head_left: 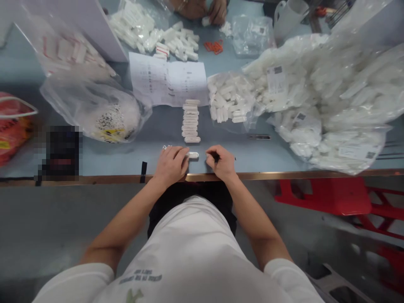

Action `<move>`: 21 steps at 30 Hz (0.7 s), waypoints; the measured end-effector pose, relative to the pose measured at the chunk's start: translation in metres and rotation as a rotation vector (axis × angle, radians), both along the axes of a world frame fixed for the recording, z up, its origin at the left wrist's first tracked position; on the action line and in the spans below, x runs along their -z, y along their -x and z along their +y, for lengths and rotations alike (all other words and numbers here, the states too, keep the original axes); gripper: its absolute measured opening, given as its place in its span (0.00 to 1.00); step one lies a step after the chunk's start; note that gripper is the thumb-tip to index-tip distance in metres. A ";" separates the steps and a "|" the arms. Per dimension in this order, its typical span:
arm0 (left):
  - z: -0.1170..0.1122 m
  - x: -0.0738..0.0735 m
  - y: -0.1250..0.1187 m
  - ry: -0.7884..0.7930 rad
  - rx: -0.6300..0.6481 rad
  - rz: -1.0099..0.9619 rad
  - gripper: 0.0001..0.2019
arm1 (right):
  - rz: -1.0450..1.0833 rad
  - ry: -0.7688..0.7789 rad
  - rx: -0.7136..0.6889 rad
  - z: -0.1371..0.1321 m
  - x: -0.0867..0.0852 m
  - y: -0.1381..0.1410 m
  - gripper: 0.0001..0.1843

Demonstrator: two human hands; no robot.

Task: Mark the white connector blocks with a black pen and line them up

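Observation:
My left hand (171, 164) rests near the table's front edge, its thumb and fingers closed on one end of a small white plastic connector housing (192, 155) with a row of dark holes. To the right of it, my right hand (222, 162) is curled, thumb against forefinger; whatever lies in the pinch is too small to name. Just beyond both hands, several similar white housings (190, 123) lie stacked in a column. A few tiny white and black bits (166, 147) show behind my left fingers.
Printed sheets (170, 80) lie beyond the column. Bags of white parts (232, 99) crowd the right, near metal tweezers (259, 137). At left is a clear bag of small pieces (110, 120). Another person's hands (217, 10) work across the table, near orange parts (214, 46).

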State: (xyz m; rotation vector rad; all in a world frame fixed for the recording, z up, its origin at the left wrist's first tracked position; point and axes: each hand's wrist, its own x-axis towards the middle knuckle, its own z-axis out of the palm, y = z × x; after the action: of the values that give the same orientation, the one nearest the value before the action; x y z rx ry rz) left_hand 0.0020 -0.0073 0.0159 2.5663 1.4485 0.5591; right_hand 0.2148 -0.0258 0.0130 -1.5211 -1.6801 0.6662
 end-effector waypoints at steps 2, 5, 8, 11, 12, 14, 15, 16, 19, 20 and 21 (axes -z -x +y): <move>-0.001 0.001 0.000 -0.020 0.001 0.008 0.15 | 0.021 0.012 0.012 0.000 0.001 -0.001 0.06; 0.000 0.001 0.000 -0.040 0.011 0.000 0.15 | 0.037 -0.001 0.012 0.000 0.002 -0.002 0.09; 0.001 0.001 0.001 -0.021 0.018 -0.013 0.15 | 0.043 0.005 -0.022 0.001 0.000 0.000 0.12; 0.002 0.004 0.002 0.026 0.030 -0.018 0.15 | 0.055 0.055 -0.047 0.002 -0.003 0.002 0.13; 0.002 0.005 0.003 0.034 0.034 -0.020 0.15 | 0.061 0.066 -0.047 0.002 -0.004 0.003 0.13; 0.001 0.007 0.004 0.032 0.049 -0.017 0.15 | 0.075 0.078 -0.036 0.003 -0.004 0.004 0.13; 0.000 0.008 0.004 0.021 0.059 -0.007 0.15 | 0.079 0.082 -0.026 0.003 -0.003 0.004 0.13; -0.001 0.008 0.004 0.003 0.072 0.009 0.16 | 0.078 0.082 -0.018 0.003 -0.002 0.004 0.13; -0.003 0.007 0.005 -0.040 0.111 0.064 0.17 | 0.067 0.050 -0.016 0.003 0.000 0.003 0.13; -0.003 0.006 0.005 -0.039 0.122 0.071 0.17 | 0.064 0.030 -0.024 0.003 0.000 0.002 0.14; -0.003 0.004 0.005 -0.028 0.133 0.069 0.17 | 0.066 0.014 -0.032 0.004 0.000 0.001 0.14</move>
State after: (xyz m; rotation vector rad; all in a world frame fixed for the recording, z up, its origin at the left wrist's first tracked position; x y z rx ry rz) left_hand -0.0027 -0.0102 0.0116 2.7036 1.2859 0.4795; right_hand 0.2134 -0.0222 0.0133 -1.4693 -1.6563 0.7380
